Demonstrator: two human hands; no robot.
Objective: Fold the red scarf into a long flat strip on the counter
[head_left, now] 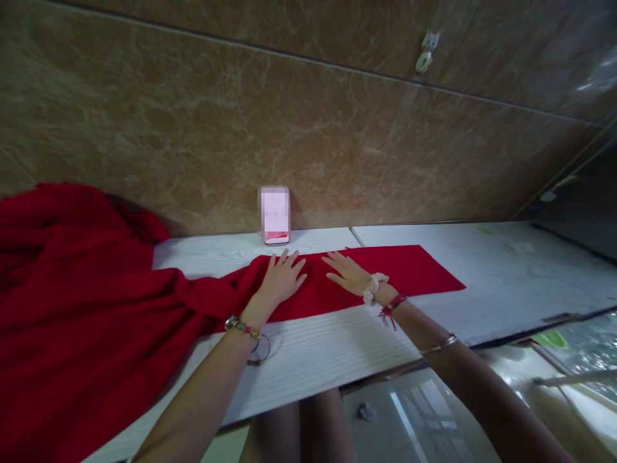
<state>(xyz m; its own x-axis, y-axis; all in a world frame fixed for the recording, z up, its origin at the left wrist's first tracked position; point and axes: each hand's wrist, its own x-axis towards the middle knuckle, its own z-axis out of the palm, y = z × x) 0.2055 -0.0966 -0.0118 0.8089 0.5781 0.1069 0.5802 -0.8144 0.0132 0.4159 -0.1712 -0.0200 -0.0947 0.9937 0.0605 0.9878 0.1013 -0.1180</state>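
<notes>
Red cloth [120,308] lies on the white tabletop [337,347]. One long end is spread out flat to the right. The rest sits in a big soft heap on the left, and some of it hangs over the front edge.

The left hand [284,278] and the right hand [348,273] both rest on the flat part, close together. Each hand is wide open, palm down, with the fingers spread. They hold nothing.

It looks like the hands are pressing the cloth smooth. To do this well, I think the palms should push gently from the middle out to the sides, so the bumps slide away. Pushing too hard could drag the cloth into new folds. The heavy heap may also pull on the flat part, so one hand could hold it down while the other one rubs.

The cloth looks thick and fuzzy, like a blanket. The flat end has straight edges and a slanted tip. The tabletop has thin wood lines and looks hard and smooth. The wall [337,141] behind it is shiny brown stone with pale veins. A small pink phone [274,215] leans on the wall. A bead bracelet [241,328] is on the left wrist, and a puffy white hair tie [375,287] is on the right wrist.
</notes>
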